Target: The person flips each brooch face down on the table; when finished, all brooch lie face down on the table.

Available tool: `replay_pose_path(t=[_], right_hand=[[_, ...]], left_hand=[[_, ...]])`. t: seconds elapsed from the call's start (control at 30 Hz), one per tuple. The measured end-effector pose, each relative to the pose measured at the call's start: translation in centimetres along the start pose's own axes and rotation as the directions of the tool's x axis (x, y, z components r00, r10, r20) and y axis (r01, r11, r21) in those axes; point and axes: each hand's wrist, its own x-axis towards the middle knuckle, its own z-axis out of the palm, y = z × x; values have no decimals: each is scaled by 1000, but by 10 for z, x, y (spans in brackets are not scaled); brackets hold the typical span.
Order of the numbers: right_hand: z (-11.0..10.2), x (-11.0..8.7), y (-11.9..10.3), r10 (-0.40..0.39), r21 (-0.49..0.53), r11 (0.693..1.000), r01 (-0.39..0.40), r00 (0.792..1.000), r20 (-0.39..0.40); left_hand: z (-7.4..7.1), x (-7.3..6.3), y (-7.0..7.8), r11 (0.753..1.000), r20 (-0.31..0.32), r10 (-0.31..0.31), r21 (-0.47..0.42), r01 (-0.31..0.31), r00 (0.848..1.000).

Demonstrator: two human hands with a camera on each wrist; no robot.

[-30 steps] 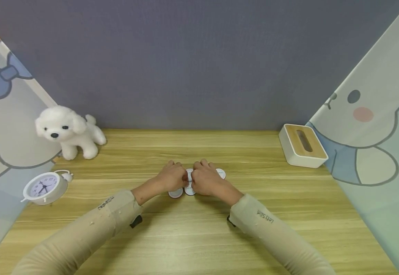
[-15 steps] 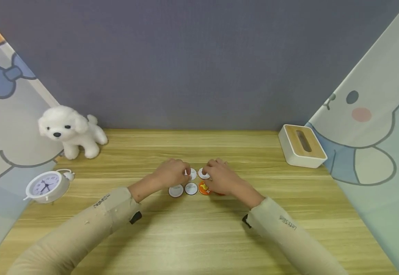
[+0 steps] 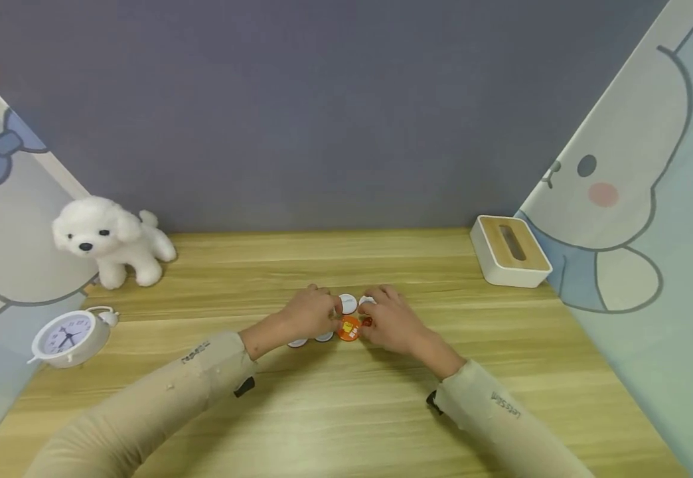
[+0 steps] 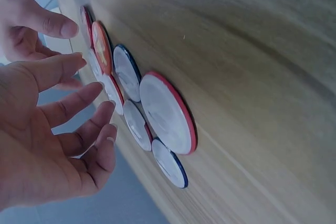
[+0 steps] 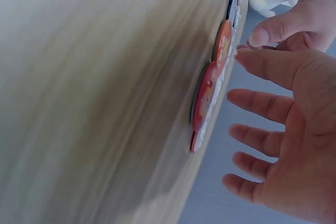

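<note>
Several round discs like button badges lie flat on the wooden table in two rows. An orange printed disc (image 3: 349, 328) sits between my two hands. Next to it a red printed disc (image 5: 206, 98) is partly covered by my right hand in the head view. The others show white faces, among them a large red-rimmed white disc (image 4: 167, 113) and a blue-rimmed one (image 4: 127, 72). My left hand (image 3: 308, 313) hovers over the left discs, fingers loosely bent, holding nothing. My right hand (image 3: 395, 323) is over the right end of the rows; its fingers are spread and grip nothing.
A white plush dog (image 3: 113, 240) stands at the back left, with a white alarm clock (image 3: 72, 337) in front of it. At the back right is a white tissue box (image 3: 510, 251) with a wooden lid. A grey panel (image 3: 322, 119) rises behind the table (image 3: 334, 411).
My hands were close together over the middle discs; the right hand has moved right, uncovering the orange disc. My left hand has shifted slightly right over the white discs. The head view has tilted slightly.
</note>
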Motion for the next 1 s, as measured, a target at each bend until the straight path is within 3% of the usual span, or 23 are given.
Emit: replay_pose_path(t=[0.37,0.57,1.0], right_hand=[[10,4,-4,15,0,1000,-15,1000,19],[12,5,-4,11,47,999,-13,999,37],[9,9,-10,51,40,998,-54,996,67]], left_hand=[[10,0,-1,997,0,4,71,-4,1000],[11,2,-2,998,-5,21,67,-21,1000],[14,3,-3,997,-16,38,66,-37,999]])
